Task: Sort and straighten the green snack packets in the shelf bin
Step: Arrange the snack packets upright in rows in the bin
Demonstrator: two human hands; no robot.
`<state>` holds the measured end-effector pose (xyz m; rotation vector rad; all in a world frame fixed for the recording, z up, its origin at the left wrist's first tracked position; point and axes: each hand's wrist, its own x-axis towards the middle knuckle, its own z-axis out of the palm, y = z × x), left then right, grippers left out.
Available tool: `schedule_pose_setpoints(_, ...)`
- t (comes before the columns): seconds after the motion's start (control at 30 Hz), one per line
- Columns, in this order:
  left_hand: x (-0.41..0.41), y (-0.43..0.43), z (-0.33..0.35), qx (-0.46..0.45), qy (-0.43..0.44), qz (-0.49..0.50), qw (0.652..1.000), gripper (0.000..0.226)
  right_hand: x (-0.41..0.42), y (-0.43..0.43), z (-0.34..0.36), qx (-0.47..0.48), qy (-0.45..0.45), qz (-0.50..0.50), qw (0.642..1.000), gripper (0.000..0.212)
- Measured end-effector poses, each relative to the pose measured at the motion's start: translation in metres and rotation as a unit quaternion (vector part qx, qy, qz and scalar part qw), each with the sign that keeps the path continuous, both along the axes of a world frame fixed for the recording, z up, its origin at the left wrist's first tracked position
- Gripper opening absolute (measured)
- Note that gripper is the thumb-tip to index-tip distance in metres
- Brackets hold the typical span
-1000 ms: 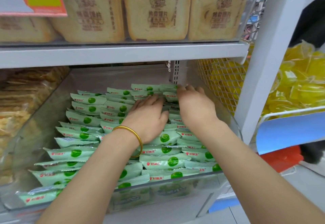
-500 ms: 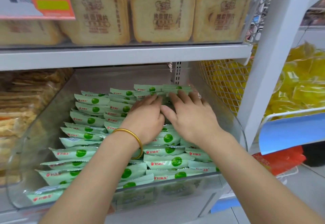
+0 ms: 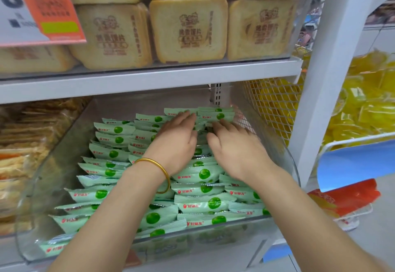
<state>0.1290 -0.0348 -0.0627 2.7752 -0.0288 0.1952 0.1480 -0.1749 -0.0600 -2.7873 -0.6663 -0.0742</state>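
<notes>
**Both hands flat on the green packets at the back of the bin**

A person is reaching into the clear bin [image 3: 51, 171] on the lower shelf, both arms stretching in over its front rim. The packets [image 3: 202, 174] are lying inside it in overlapping rows that are running from the front wall to the back, three or so columns across.

The left hand [image 3: 177, 143] is resting palm down on the middle column, its fingers straight and held close together, the tips touching the rearmost packets. A gold bangle [image 3: 163, 172] is sitting on that wrist.

The right hand [image 3: 238, 146] is lying just beside it, also palm down, on the right-hand column. Its fingers are straight and together, with the thumb standing a little apart. Neither hand is curling around a packet; the fingertips are pressing on top of them.

Bread packs [image 3: 188, 30] are standing on the shelf [image 3: 149, 77] above. Yellow sweets [image 3: 363, 109] are filling the neighbouring rack to the right.
</notes>
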Motion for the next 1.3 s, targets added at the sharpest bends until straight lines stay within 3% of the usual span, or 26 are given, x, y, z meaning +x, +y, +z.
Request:
schedule_pose_setpoints(0.33, 0.071, -0.010, -0.002, 0.046, -0.050, -0.045, 0.997, 0.035, -0.001, -0.016, 0.008, 0.097, 0.041, -0.014, 0.994, 0.034)
schedule_pose_setpoints(0.53, 0.088, -0.010, -0.007, 0.007, -0.096, 0.015, 0.995, 0.023, -0.005, -0.020, 0.012, 0.088, 0.045, -0.006, 0.995, 0.033)
schedule_pose_setpoints(0.67, 0.093, -0.013, -0.007, -0.005, -0.081, 0.052, 0.995, 0.015, -0.006, -0.020, 0.013, 0.087, 0.053, -0.005, 0.995, 0.030)
schedule_pose_setpoints(0.83, 0.093, -0.013, -0.009, -0.060, -0.101, 0.070, 0.991, 0.012, -0.006, -0.020, 0.011, 0.104, 0.044, -0.001, 0.994, 0.034)
schedule_pose_setpoints(1.03, 0.078, -0.006, -0.001, -0.130, -0.186, 0.045, 0.973, 0.006, -0.008, -0.022, 0.007, 0.127, 0.027, 0.008, 0.992, 0.050)
schedule_pose_setpoints(1.3, 0.022, -0.014, 0.019, -0.234, -0.209, -0.023, 0.949, 0.011, -0.015, -0.023, 0.002, 0.247, -0.027, -0.025, 0.968, 0.060)
